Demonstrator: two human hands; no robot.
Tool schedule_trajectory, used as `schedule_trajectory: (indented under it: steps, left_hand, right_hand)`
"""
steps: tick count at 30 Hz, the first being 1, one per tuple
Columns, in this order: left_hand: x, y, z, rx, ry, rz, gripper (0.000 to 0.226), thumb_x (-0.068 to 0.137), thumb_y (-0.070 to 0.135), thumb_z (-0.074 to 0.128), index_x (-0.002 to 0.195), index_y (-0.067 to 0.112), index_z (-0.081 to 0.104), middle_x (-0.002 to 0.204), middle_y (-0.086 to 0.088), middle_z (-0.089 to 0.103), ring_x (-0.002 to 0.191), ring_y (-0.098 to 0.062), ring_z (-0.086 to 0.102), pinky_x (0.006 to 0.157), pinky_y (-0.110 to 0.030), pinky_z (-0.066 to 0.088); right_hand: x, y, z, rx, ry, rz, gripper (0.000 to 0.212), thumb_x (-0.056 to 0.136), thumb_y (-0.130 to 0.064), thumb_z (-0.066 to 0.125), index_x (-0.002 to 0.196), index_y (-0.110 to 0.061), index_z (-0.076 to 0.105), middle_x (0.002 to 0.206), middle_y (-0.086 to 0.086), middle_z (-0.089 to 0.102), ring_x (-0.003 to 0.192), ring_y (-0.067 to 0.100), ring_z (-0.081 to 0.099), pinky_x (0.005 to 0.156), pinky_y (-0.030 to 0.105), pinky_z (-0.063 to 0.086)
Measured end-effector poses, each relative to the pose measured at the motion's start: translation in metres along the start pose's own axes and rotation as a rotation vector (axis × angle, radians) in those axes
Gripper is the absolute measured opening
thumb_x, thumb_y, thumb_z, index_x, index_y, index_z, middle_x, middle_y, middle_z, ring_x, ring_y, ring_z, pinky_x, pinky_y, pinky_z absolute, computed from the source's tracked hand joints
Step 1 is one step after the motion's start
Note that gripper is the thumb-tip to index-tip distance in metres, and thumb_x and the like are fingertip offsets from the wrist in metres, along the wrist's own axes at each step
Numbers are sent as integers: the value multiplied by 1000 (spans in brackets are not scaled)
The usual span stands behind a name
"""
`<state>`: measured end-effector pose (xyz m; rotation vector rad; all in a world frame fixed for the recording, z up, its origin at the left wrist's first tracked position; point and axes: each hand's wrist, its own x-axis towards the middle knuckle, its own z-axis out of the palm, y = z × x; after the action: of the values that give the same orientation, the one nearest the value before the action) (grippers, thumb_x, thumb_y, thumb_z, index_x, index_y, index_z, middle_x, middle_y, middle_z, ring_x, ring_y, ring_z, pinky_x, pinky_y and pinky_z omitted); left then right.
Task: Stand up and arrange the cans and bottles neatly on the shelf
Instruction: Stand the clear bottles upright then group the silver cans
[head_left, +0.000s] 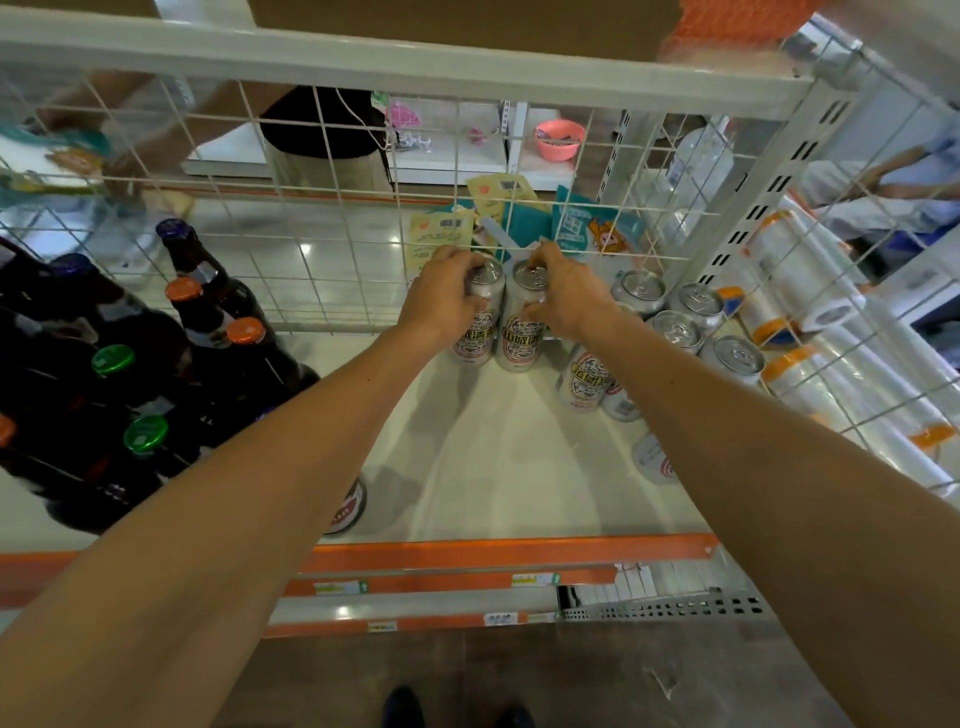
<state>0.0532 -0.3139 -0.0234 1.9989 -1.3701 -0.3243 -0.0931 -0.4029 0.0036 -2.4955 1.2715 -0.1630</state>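
bare shelf (467, 467) centre, bottles (156, 364) left, cans (680, 327) right

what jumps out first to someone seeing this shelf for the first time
Two bare arms reach to mid-shelf: the left hand grips the left can and the right hand the right can, upright side by side near the wire grid. Dark bottles crowd the left end; standing cans cluster at right, with a toppled can nearer the front.

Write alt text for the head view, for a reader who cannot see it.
The left hand and right hand each grip one of two upright silver cans, side by side near the wire back of a shelf. More cans stand at right; dark bottles crowd the left.
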Motion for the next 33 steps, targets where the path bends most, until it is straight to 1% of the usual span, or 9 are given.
schedule_trajectory:
  steps: [5,11,14,18,22,24,26,30,33]
  left_hand:
    - [-1,-2,-1,-15,-5,30,51,83,7,74,132,14,59,131,-4,53,114,-23,55,99,-30,43]
    - [0,-6,4,-54,35,33,51,84,1,71,133,11,60,133,-5,53,114,-20,54,98,-22,39]
    - [-1,-6,4,-46,32,58,52,83,1,72,133,10,59,133,-6,53,115,-22,55,102,-26,41]
    - [-3,-5,5,-68,44,42,52,83,0,72,133,9,59,134,-5,53,116,-22,54,102,-26,40]
    - [-2,-1,3,-55,26,18,51,83,4,73,132,11,59,134,-5,50,118,-25,53,106,-34,42]
    - [-2,1,2,-42,15,13,51,83,7,74,131,12,59,135,-6,49,119,-26,54,105,-35,43]
    - [-2,3,-1,-13,-5,-12,50,83,9,74,130,13,59,136,-6,49,119,-26,54,103,-35,43]
    - [0,8,-12,27,-26,-34,52,83,11,76,131,12,56,134,-11,52,118,-29,55,99,-37,45]
    - [-4,18,-20,20,29,-18,50,86,10,71,134,11,56,139,-10,49,123,-28,52,102,-35,42]
  right_hand:
    - [1,0,0,21,24,21,64,79,-25,82,128,-18,42,118,13,63,104,31,61,87,43,52]
    - [1,5,2,38,32,-12,65,79,-24,82,130,-19,42,121,13,62,106,31,60,92,46,52]
    - [1,6,1,52,38,-4,64,80,-24,81,130,-20,43,122,13,62,104,31,61,89,45,53]
    - [3,7,-1,64,19,12,63,80,-23,81,130,-20,43,123,12,61,103,29,60,86,43,54]
    - [3,7,-2,43,9,13,62,82,-25,80,131,-20,41,122,13,60,99,27,58,81,40,50]
    - [3,6,-3,35,-2,23,62,82,-26,79,130,-19,40,122,13,59,100,28,59,82,41,51]
    - [3,6,-6,25,-21,29,62,82,-29,79,128,-19,40,123,13,60,102,30,60,85,44,52]
    - [-4,9,-23,29,-52,27,64,82,-37,78,134,-21,43,123,8,61,102,28,60,86,42,53]
    - [-14,22,-45,1,-22,31,59,84,-48,73,131,-22,51,121,7,61,103,28,61,88,45,54]
